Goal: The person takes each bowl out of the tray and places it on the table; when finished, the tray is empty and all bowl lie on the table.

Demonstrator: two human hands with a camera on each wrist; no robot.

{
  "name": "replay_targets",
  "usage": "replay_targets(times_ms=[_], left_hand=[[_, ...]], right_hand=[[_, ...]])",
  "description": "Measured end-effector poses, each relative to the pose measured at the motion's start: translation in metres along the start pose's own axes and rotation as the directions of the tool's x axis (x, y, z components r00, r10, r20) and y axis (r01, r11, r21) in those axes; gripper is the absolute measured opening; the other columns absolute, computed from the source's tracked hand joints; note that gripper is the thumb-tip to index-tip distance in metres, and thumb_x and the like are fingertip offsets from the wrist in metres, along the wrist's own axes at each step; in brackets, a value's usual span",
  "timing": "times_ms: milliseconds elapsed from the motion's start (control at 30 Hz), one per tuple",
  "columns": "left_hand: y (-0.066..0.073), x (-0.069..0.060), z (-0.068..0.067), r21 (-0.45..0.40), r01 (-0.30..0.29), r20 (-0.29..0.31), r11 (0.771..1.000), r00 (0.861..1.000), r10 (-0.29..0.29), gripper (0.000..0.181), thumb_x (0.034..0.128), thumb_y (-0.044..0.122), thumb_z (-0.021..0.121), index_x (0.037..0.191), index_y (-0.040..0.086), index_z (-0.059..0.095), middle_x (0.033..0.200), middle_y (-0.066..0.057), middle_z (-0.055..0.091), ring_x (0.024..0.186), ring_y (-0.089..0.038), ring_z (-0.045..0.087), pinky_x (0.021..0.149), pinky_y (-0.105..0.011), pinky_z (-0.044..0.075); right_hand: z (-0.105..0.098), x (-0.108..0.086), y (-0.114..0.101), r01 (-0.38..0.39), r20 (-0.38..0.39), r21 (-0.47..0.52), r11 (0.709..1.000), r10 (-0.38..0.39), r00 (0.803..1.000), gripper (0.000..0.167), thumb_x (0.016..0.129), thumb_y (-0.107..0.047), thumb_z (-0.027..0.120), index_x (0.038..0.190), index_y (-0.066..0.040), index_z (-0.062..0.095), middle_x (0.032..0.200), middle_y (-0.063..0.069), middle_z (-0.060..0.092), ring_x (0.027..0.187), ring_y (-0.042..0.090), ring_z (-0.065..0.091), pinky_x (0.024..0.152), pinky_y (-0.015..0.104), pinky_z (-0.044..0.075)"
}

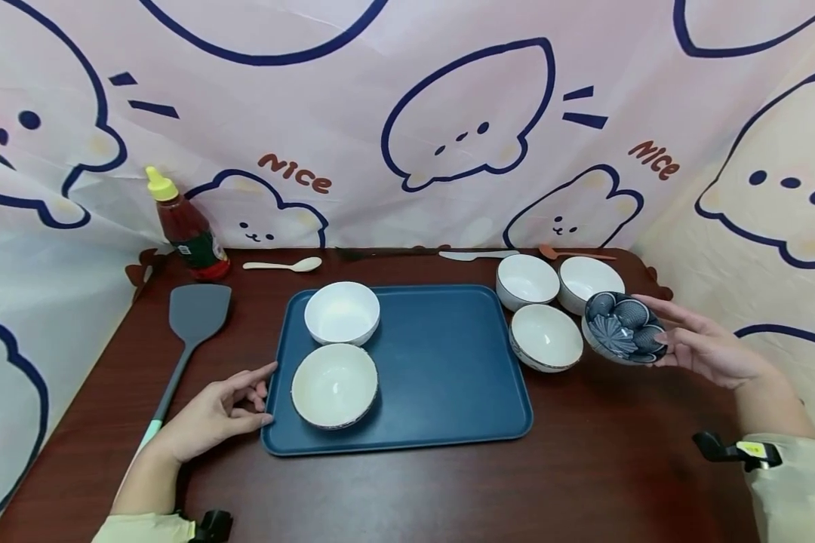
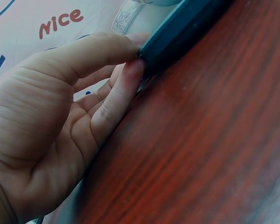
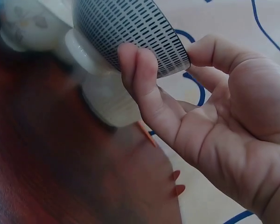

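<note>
The handling looks partway along: two bowls stand on the tray, three stand off it, and one is in hand. The patterned ceramic bowl with a dark-blue petal-design interior (image 1: 621,328) is at the right side of the desk (image 1: 421,494), tilted in the right hand (image 1: 709,347). That grip is grasping it by the side, thumb and fingers at its wall. It is not set down, so this step reads as unfinished.

On the rectangular blue tray (image 1: 448,362), the part done shows at the left: a round white bowl (image 1: 342,313) behind, and a round cream-white bowl with a dark rim (image 1: 334,386) in front, both upright. The middle and right of the tray carry no bowl.

The left hand (image 1: 210,415) is at the tray's left edge, its grip pinching the rim lightly between thumb and fingertip.

Off the tray, upright by its right end, are a glossy white back-left bowl (image 1: 527,281), a glossy white back-right bowl (image 1: 591,283) and a cream front bowl with a patterned outside (image 1: 545,338). Whether the last touches the tray, I cannot tell. Judged from this layout, these three remain unhandled at this moment.
</note>
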State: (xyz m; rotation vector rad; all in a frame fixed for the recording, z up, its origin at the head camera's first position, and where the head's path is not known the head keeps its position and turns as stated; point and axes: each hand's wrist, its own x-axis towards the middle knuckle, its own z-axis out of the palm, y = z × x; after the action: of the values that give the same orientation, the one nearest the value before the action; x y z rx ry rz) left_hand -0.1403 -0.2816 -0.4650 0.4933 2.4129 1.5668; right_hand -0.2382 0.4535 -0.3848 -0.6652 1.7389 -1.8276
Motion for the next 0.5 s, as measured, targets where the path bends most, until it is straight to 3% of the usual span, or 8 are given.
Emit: replay_targets(times_ms=[167, 500], left_hand=[[-0.001, 0.0, 0.001, -0.013, 0.015, 0.002, 1.0, 1.0, -0.015, 0.073, 0.0873, 0.009, 0.076, 0.149, -0.003, 0.04, 0.106, -0.016, 0.053, 0.089, -0.008, 0.06, 0.07, -0.024, 0.057], [0.002, 0.001, 0.002, -0.011, 0.017, 0.003, 1.0, 1.0, -0.017, 0.073, 0.0871, 0.008, 0.076, 0.149, -0.004, 0.039, 0.106, -0.016, 0.052, 0.089, -0.008, 0.06, 0.07, -0.024, 0.057]], right_hand=[[-0.004, -0.003, 0.007, -0.058, 0.0, 0.007, 0.998, 0.058, 0.998, 0.061, 0.102, 0.011, 0.019, 0.16, -0.007, 0.008, 0.147, -0.005, 0.044, 0.111, 0.017, 0.067, 0.086, 0.039, 0.059], [-0.017, -0.01, 0.022, -0.054, 0.09, 0.167, 0.984, 0.04, 0.995, 0.063, 0.102, 0.012, 0.009, 0.16, -0.009, 0.003, 0.148, 0.001, 0.048, 0.121, 0.023, 0.064, 0.094, 0.041, 0.056]])
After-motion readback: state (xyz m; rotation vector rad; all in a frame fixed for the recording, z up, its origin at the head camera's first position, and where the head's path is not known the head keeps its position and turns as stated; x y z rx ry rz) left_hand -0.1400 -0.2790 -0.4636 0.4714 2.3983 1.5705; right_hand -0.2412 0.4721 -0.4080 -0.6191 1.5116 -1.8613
